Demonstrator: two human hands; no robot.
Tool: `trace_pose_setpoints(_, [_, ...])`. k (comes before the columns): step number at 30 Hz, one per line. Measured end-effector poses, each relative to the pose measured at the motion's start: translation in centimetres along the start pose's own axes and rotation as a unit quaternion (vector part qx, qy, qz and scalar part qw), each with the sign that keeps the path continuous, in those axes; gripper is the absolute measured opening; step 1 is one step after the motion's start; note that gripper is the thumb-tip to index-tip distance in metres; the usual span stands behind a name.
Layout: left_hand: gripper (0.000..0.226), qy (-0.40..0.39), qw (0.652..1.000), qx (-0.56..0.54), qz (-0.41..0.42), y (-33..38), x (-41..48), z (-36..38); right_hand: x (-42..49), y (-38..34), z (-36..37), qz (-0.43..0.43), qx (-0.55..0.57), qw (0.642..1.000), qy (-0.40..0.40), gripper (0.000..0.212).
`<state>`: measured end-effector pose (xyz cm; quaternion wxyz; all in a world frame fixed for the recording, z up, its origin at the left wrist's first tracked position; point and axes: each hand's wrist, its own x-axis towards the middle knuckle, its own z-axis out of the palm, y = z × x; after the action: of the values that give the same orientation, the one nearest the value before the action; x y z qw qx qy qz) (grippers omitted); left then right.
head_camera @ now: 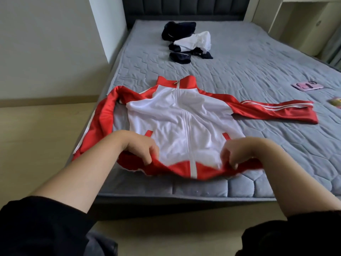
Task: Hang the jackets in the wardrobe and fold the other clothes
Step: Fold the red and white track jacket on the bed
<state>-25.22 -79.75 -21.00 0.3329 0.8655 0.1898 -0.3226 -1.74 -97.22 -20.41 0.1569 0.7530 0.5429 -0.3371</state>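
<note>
We found the jacket (180, 115) laid flat, front up and zipped, on the near part of the bed (258, 71). Its long axis ran straight away from the person, with the collar at the far end and the red hem (184, 168) at the near end, raised slightly off the mattress.

The left hand (142, 150) and the right hand (238, 154) were both at the hem, one on each side of the zip and equally near to it. Both were palm down, fingers curled round the hem band and gripping the fabric. The forearms were extended and converged slightly.

One sleeve trailed over the bed's left edge. The other lay straight out to the right.

We judged that hanging would require bringing the collar, the end farthest from the fingers, within reach. A pile of clothes (186, 42) lay well beyond the collar.
</note>
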Motion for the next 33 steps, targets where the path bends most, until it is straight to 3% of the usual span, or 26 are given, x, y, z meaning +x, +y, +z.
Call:
trace_pose_setpoints(2, [0.012,-0.113,0.993,0.016,-0.028,0.4,0.2,0.5,-0.6,-0.2,0.2,-0.037,0.005,0.985,-0.171,0.006])
trace_pose_setpoints(3, [0.015,-0.136,0.990,0.014,-0.039,0.6,0.5,0.7,-0.6,-0.3,0.3,-0.043,0.023,0.980,-0.193,0.015])
trace_pose_setpoints(5, [0.017,-0.078,0.995,0.012,-0.057,0.9,1.6,1.2,0.1,-0.6,0.8,-0.048,0.069,0.991,-0.106,0.025])
trace_pose_setpoints(6, [0.017,0.010,0.998,0.036,-0.056,0.9,2.3,1.5,0.7,-0.9,1.2,-0.054,0.095,0.994,-0.005,0.026])
trace_pose_setpoints(8, [0.032,0.216,0.970,0.106,-0.032,0.6,4.2,2.5,2.3,-2.0,2.4,-0.047,0.148,0.962,0.226,0.024])
trace_pose_setpoints(9, [0.047,0.267,0.954,0.137,-0.024,0.5,5.0,3.7,3.1,-2.6,3.3,-0.038,0.160,0.944,0.287,0.021])
trace_pose_setpoints(11, [0.061,0.233,0.951,0.201,-0.017,0.1,6.7,6.6,4.6,-3.6,5.1,-0.002,0.115,0.955,0.273,0.018])
trace_pose_setpoints(13, [0.058,0.196,0.954,0.226,-0.019,-0.5,8.0,8.6,6.1,-3.8,6.6,0.065,0.052,0.968,0.235,0.021])
trace_pose_setpoints(15, [0.057,0.238,0.948,0.210,-0.014,-1.2,8.9,8.5,7.0,-3.5,6.9,0.091,0.070,0.944,0.311,0.028])
trace_pose_setpoints(17, [0.057,0.276,0.938,0.208,-0.034,-2.0,9.0,7.5,8.0,-3.1,7.1,0.057,0.080,0.919,0.381,0.040])
trace_pose_setpoints(19, [0.059,0.279,0.933,0.213,-0.077,-3.5,8.9,7.1,8.8,-2.3,7.4,0.039,0.066,0.943,0.322,0.053])
trace_pose_setpoints(21, [0.061,0.284,0.930,0.200,-0.118,-5.2,8.6,6.8,9.6,-1.0,7.9,0.090,0.077,0.953,0.277,0.058])
trace_pose_setpoints(24, [0.063,0.314,0.917,0.160,-0.187,-7.5,8.3,5.5,10.6,0.4,8.0,0.176,0.135,0.918,0.328,0.059])
trace_pose_setpoints(26, [0.064,0.336,0.906,0.123,-0.228,-8.5,8.1,4.5,11.1,0.2,7.7,0.195,0.121,0.914,0.336,0.059])
trace_pose_setpoints(30, [0.051,0.467,0.839,0.152,-0.236,-7.5,9.0,2.6,12.2,-1.2,5.6,0.138,0.115,0.901,0.395,0.056])
trace_pose_setpoints(33, [0.057,0.497,0.842,0.117,-0.173,-5.5,11.1,1.0,13.6,-2.5,3.3,0.064,0.066,0.906,0.412,0.056])
